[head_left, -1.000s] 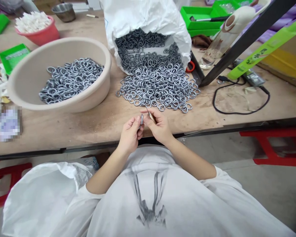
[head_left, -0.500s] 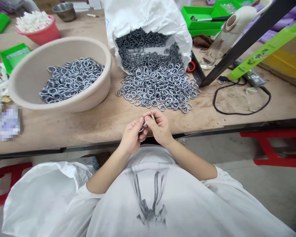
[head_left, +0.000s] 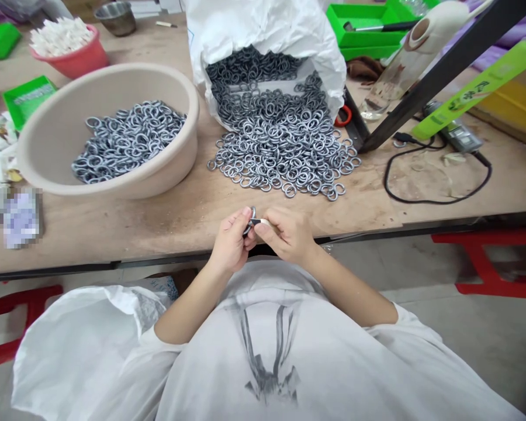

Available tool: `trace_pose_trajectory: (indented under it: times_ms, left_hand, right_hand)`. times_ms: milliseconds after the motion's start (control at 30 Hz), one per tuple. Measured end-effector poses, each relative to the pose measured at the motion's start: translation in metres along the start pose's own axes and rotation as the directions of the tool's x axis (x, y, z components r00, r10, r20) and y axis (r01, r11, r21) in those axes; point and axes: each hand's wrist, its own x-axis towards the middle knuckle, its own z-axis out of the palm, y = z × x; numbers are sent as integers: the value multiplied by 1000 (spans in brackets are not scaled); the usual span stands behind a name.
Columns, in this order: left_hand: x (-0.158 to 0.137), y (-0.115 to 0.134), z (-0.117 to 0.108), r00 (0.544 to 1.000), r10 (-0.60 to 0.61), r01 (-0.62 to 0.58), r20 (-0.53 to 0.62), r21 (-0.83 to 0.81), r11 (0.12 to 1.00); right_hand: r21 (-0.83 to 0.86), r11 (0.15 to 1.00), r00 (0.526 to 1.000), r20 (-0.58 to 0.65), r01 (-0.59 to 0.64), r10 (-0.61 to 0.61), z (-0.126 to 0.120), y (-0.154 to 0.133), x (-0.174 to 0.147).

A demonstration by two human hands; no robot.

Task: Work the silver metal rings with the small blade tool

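Note:
Low over the table's front edge, my left hand (head_left: 231,241) pinches a grey ring (head_left: 253,213) between thumb and fingers. At least one more ring seems to be tucked under it. Close beside it, my right hand (head_left: 289,234) is closed on a small tool (head_left: 256,221) with a dark, narrow tip and a whitish end at the fingertips. The tip points left and meets the ring; its exact kind is too small to tell. Just beyond my hands lies a heap of loose grey rings (head_left: 284,146), spilling from a white sack (head_left: 263,26).
A beige basin (head_left: 39,158) holding many grey rings stands to the left. Behind it are a red bowl (head_left: 85,61) of white pieces and a green tray (head_left: 15,105). At right are a slanted dark metal bar (head_left: 442,76), a clear bottle (head_left: 388,88) and a black cable (head_left: 388,187).
My right hand has turned, so the tool that pointed up now points left against the ring. My left hand has barely shifted, and the ring now shows above its fingers.

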Motion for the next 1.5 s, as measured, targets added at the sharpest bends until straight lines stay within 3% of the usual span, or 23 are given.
trace_pose_trajectory:
  times_ms: [233, 400, 600, 733, 833, 900, 967, 1033, 1133, 1233, 1300, 1433, 1500]
  left_hand:
    - [-2, 1, -1, 999, 17, -18, 50, 31, 999]
    - [-10, 0, -5, 979, -75, 48, 188, 142, 989]
    - [-1, 12, -13, 999, 16, -19, 48, 71, 997]
    - [8, 21, -19, 998, -14, 13, -56, -25, 1000]
    - [12, 24, -21, 992, -63, 52, -114, -98, 994]
    - [13, 23, -20, 989, -80, 67, -125, -102, 992]
    - [14, 19, -17, 991, -77, 72, -110, -56, 996]
    - [15, 13, -13, 996, -54, 56, -73, 20, 998]
    - [14, 3, -7, 1000, 14, -14, -4, 160, 987]
    - [11, -2, -5, 997, 65, -72, 37, 245, 967]
    - [8, 0, -4, 998, 38, -47, 46, 232, 972]
    - [1, 9, -3, 970, -182, 159, 161, 148, 976]
    - [-1, 10, -2, 957, -211, 193, 200, 107, 975]
  right_hand:
    - [-55, 998, 999, 38, -3, 5, 0, 2, 1]
    - [-223, 947, 973, -62, -232, 224, -10, 30, 14]
    - [-537, 731, 901, -150, -420, 408, -17, 49, 29]
    - [-585, 658, 861, -151, -474, 486, -17, 49, 34]
    - [-472, 749, 882, -172, -465, 439, -19, 51, 33]
    - [-255, 860, 896, -164, -442, 412, -20, 49, 30]
    - [42, 914, 910, -91, -403, 405, -20, 44, 27]
    - [299, 876, 922, 39, -379, 386, -17, 35, 25]
    - [517, 775, 931, 167, -363, 324, -12, 21, 24]
    - [611, 728, 947, 128, -309, 294, -7, 14, 23]
    - [636, 724, 956, 83, -267, 280, -5, 14, 22]
    - [507, 860, 990, -81, -58, 115, -3, 16, 16]
    - [431, 901, 991, -132, 43, 16, -3, 16, 14]
